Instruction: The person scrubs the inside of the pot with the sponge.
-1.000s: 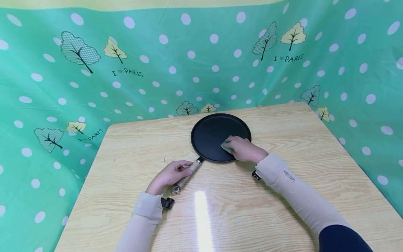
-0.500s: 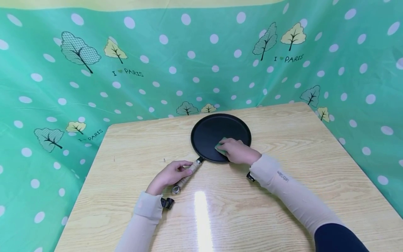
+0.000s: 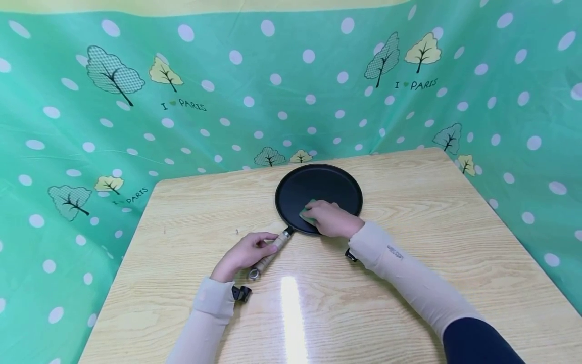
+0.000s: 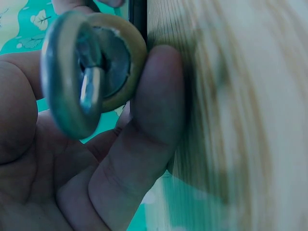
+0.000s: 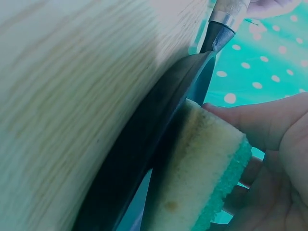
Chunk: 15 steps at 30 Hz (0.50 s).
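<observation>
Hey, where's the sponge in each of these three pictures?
Head: just below and right of centre, held by the right hand over the pan; sponge.
Left wrist: not visible.
Right wrist: lower half, right of centre.
Shared landmark: the handle, end-on at upper left in left wrist, top right in right wrist.

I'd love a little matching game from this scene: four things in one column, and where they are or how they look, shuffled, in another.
1. Left hand
2. Pan
3. Right hand
4. Backdrop cloth

A. Holding a sponge
B. Green with pale dots
C. Holding a handle
D. Black and round, on the table

Pairs: 1-C, 2-D, 3-A, 4-B
</observation>
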Motion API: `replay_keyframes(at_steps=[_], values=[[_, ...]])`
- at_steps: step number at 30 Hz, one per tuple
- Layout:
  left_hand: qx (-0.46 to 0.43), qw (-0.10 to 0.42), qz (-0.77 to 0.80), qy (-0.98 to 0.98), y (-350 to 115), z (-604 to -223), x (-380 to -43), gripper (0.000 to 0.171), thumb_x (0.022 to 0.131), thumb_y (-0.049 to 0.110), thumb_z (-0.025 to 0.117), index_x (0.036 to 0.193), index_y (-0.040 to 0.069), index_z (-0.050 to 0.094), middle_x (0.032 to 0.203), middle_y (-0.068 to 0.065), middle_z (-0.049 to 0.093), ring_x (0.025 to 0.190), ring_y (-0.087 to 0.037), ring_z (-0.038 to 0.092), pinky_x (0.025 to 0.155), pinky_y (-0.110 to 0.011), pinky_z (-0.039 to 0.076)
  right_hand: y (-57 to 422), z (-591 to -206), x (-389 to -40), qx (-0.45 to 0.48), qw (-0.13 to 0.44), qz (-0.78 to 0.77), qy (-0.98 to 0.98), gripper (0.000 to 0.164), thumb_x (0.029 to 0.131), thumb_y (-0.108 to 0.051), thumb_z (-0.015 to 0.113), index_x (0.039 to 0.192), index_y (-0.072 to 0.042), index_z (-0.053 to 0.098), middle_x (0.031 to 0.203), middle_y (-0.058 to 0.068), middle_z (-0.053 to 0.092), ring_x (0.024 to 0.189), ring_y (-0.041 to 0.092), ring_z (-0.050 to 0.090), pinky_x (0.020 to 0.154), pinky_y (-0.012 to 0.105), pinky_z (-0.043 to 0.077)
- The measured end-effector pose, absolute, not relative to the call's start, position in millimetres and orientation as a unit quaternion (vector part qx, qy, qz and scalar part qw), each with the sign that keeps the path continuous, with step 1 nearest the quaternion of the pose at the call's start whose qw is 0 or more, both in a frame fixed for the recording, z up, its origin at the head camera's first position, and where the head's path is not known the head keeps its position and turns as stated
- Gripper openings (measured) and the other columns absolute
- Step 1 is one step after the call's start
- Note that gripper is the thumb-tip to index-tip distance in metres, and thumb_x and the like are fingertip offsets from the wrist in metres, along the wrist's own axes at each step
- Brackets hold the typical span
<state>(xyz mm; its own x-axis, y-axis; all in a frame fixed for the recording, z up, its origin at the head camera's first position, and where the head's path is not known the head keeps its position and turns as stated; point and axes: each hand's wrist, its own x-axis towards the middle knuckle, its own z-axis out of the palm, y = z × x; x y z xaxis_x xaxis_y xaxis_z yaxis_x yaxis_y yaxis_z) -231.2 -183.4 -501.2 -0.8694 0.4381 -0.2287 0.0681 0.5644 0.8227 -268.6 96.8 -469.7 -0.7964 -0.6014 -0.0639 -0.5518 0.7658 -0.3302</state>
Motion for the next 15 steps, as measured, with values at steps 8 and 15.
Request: replay_keyframes(at_steps=[8, 15], values=[[0.148, 0.21, 0.44, 0.861, -183, -500, -231, 0.039, 0.105, 0.014, 0.067, 0.14, -0.002, 0.065, 0.094, -0.007, 0.06, 0.086, -0.019, 0.054, 0.077, -0.034, 0.045, 87, -471, -274, -0.311, 0.083, -0.143, 0.936, 0.04, 0.105, 0.002, 0.06, 0.144, -0.008, 0.066, 0.151, 0.02, 0.056, 0.145, 0.044, 0.046, 0.106, 0.075, 0.039], [0.148, 0.208, 0.437, 0.863, -183, -500, -230, 0.039, 0.104, 0.015, 0.067, 0.14, -0.001, 0.066, 0.095, -0.008, 0.062, 0.086, -0.019, 0.055, 0.077, -0.034, 0.046, 81, -472, -280, -0.313, 0.075, -0.135, 0.937, 0.042, 0.104, 0.003, 0.059, 0.143, -0.009, 0.067, 0.151, 0.02, 0.056, 0.144, 0.043, 0.047, 0.106, 0.072, 0.042]])
